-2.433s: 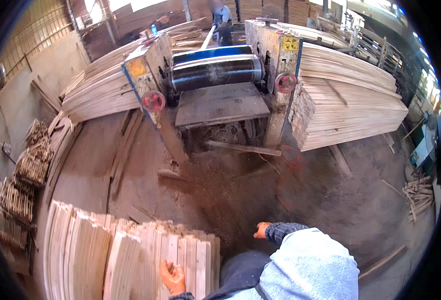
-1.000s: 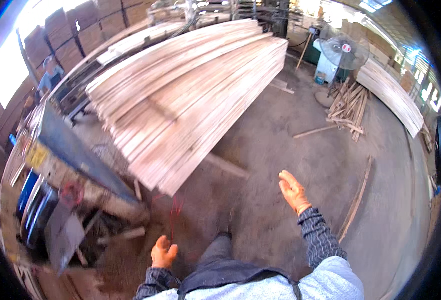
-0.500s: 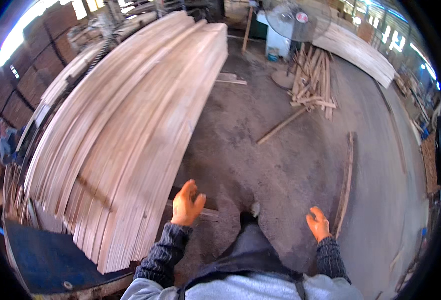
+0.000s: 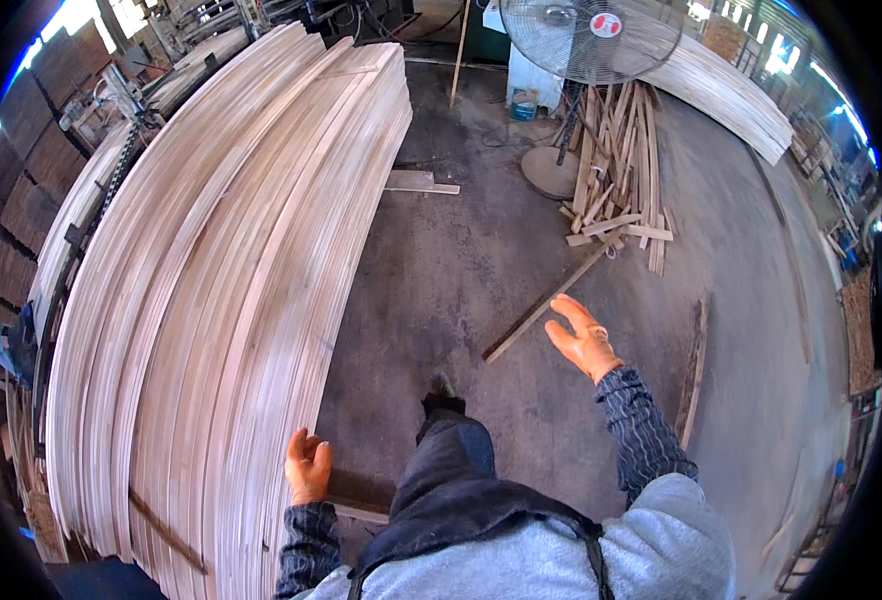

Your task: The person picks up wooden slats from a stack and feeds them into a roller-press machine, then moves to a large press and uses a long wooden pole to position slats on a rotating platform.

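Observation:
Both of my hands wear orange gloves and hold nothing. My left hand [image 4: 308, 468] hangs low beside the near right edge of a big stack of long pale boards [image 4: 231, 270], its fingers slightly curled but apart. Whether it touches the stack I cannot tell. Over the floor to the right, my right hand [image 4: 583, 340] is raised with thumb and fingers spread. Below and behind its fingertips a single wooden strip [image 4: 531, 318] lies slantwise on the floor. A dark stick [image 4: 168, 532] rests across the boards at the stack's near end.
Ahead stands a pedestal fan [image 4: 591, 40] beside a heap of loose wooden strips [image 4: 616, 170]. A second board stack [image 4: 721, 95] lies at the far right. One long strip [image 4: 694, 375] is on the floor to my right. Machinery [image 4: 111, 105] runs along the far left.
My right hand has risen forward and left across the floor. My left hand has dropped lower and moved left. One leg has stepped forward, and the board stack now reaches nearer beside me.

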Available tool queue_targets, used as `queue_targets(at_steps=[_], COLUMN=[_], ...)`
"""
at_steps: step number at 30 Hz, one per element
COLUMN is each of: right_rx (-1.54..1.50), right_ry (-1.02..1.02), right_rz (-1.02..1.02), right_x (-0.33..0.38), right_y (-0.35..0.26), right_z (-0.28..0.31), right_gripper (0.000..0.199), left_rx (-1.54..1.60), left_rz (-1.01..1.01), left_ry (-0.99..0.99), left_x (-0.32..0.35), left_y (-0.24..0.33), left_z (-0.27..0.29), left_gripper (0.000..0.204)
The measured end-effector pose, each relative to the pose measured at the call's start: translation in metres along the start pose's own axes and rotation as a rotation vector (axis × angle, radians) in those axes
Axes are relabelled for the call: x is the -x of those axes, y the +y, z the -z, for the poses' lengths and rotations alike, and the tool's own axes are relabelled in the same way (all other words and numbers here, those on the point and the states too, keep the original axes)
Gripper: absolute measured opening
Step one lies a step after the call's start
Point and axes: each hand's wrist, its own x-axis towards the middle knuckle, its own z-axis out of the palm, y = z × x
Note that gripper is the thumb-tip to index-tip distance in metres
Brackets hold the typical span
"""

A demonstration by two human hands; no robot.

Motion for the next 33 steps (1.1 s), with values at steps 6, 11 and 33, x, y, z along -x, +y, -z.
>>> queue_targets(at_steps=[6, 11, 33], right_rx=[0.081, 0.096, -0.279], right_ry=[-0.095, -0.173, -0.219], right_rz=[-0.139, -0.602, -0.08], right_x=[-0.146, -0.208, -1.208], right_y=[0.109, 0.148, 0.16], right_z=[-0.02, 0.027, -0.102], right_gripper=[0.054, 0.057, 0.052], left_rx=[0.017, 0.231, -1.155], left_rz=[0.143, 0.076, 0.025], left_ry=[0.035, -0.246, 0.745], left_x=[-0.181, -0.327, -1.035], left_y=[0.028, 0.174, 0.26], left_z=[-0.114, -0.286, -0.598], left_gripper=[0.058, 0.066, 0.075])
